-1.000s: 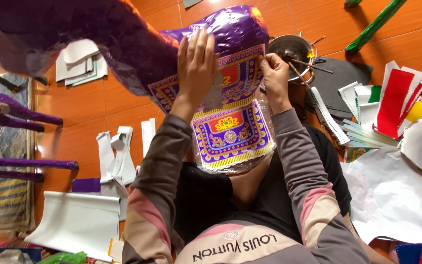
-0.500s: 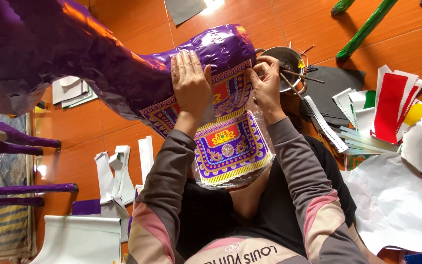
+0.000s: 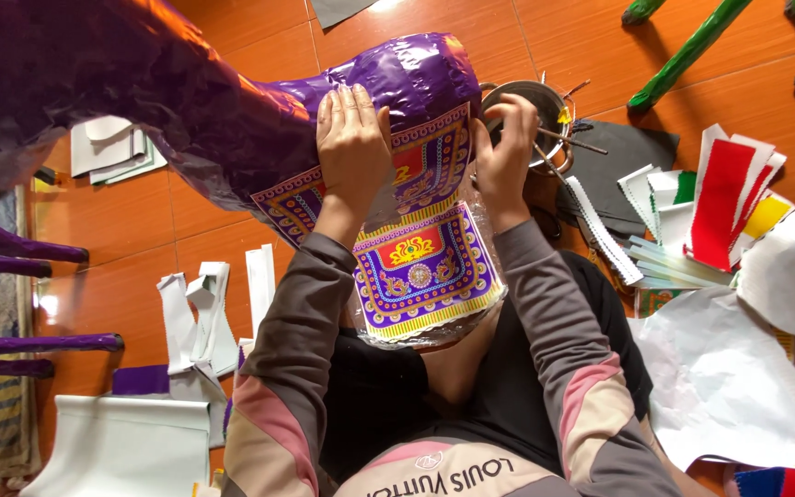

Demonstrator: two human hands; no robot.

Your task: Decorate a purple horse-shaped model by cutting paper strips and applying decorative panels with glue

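A large purple glossy paper figure [image 3: 167, 83] stretches across the top of the view. A patterned sheet [image 3: 425, 267] in purple, yellow and red lies over its rounded end and hangs down toward my lap, with clear film along its lower edge. My left hand [image 3: 353, 138] lies flat on the sheet's upper part, fingers together, pressing it against the purple body. My right hand [image 3: 505, 147] pinches the sheet's right edge against the figure's end.
A metal bowl [image 3: 545, 97] with thin sticks sits just beyond my right hand. Coloured paper strips [image 3: 724, 198], white sheets [image 3: 720, 377] and green rods [image 3: 692, 46] lie to the right. Purple rods [image 3: 20, 253] and white cut paper pieces [image 3: 200, 313] lie left on the orange tiled floor.
The purple figure has shifted lower and nearer in view. My left hand stays flat on the sheet. My right hand has slid slightly down along the sheet's right edge.
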